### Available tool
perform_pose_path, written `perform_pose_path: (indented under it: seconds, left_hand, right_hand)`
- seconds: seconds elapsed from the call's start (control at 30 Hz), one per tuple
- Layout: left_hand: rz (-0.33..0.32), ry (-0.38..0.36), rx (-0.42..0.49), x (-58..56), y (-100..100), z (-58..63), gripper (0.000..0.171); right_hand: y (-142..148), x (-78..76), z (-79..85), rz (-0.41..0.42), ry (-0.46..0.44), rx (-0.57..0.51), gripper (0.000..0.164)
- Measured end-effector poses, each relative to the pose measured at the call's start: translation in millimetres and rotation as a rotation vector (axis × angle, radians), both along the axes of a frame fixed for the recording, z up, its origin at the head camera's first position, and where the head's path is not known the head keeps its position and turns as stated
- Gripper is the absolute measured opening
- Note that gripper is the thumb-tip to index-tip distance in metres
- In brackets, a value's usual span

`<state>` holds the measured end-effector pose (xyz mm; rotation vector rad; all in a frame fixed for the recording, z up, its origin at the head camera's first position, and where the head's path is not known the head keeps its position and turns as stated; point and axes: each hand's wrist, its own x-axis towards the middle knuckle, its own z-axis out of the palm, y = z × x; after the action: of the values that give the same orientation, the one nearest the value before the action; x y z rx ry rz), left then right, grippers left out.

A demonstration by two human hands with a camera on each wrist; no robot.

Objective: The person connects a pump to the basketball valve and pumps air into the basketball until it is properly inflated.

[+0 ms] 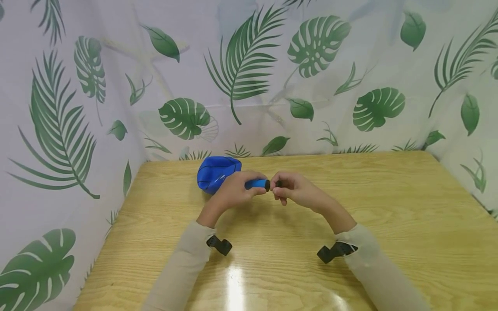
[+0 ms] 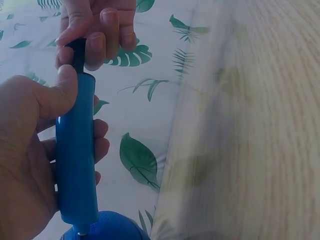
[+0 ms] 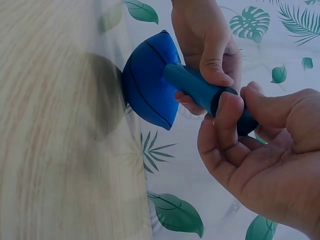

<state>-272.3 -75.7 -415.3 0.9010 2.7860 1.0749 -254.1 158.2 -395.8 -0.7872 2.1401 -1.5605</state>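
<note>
A dented, partly deflated blue ball (image 1: 212, 172) with black lines rests on the table, left of the hands. My left hand (image 1: 235, 190) grips the blue barrel of a small hand pump (image 2: 77, 150), fingers wrapped round it. A thin metal needle (image 2: 82, 233) at the barrel's end meets the ball. In the right wrist view, the ball (image 3: 147, 85) shows a hollow side facing the pump. My right hand (image 1: 298, 188) pinches the pump's black handle (image 2: 77, 55) between thumb and fingers. That handle sits close to the barrel's dark end cap (image 1: 267, 185).
A wood-grain table (image 1: 389, 207) spreads beneath both arms. Behind it and at its sides hangs white cloth (image 1: 330, 95) printed with green leaves. Black wrist cameras (image 1: 221, 245) are strapped over the pale sleeves (image 1: 180, 268).
</note>
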Motion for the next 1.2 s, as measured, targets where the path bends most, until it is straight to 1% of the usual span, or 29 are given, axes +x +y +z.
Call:
perform_pose_path:
  seconds: [0.17, 0.27, 0.37, 0.5, 0.63, 0.8, 0.9, 1.0, 1.2]
  left_hand:
    - [0.011, 0.002, -0.002, -2.6, -6.1, 2.1, 0.037]
    - [0.042, -0.006, 0.007, -5.7, -13.5, 5.2, 0.039]
    - [0.095, -0.005, 0.025, -8.4, -23.8, 8.8, 0.04]
    - [0.121, 0.0, 0.035, -11.3, -32.7, 10.9, 0.04]
    - [0.114, -0.006, 0.014, -12.0, -32.4, 8.4, 0.042]
    - [0.102, -0.016, 0.014, -9.7, -24.1, 5.4, 0.043]
    - [0.078, -0.014, 0.008, -7.5, -16.4, 4.4, 0.043]
    - [0.049, -0.009, -0.004, -4.6, -8.4, 3.5, 0.044]
    - [0.004, -0.017, -0.008, -0.6, 2.2, -1.4, 0.039]
  right_hand:
    - [7.4, -1.6, 5.1, 0.03, -0.001, 0.003, 0.013]
    - [17.8, -2.0, 13.5, 0.03, 0.012, -0.02, 0.012]
    - [30.4, -1.4, 23.5, 0.018, 0.061, -0.067, 0.01]
    - [40.4, -0.1, 32.2, 0.021, 0.114, -0.106, 0.007]
    - [40.7, 0.6, 33.1, 0.021, 0.134, -0.105, 0.008]
    - [36.7, 1.2, 29.6, -0.025, 0.15, -0.094, 0.009]
    - [31.9, 0.9, 26.5, -0.043, 0.134, -0.071, 0.011]
    - [25.0, 0.3, 22.5, -0.048, 0.099, -0.032, 0.012]
    - [10.1, 1.0, 10.3, -0.029, 0.05, 0.019, 0.012]
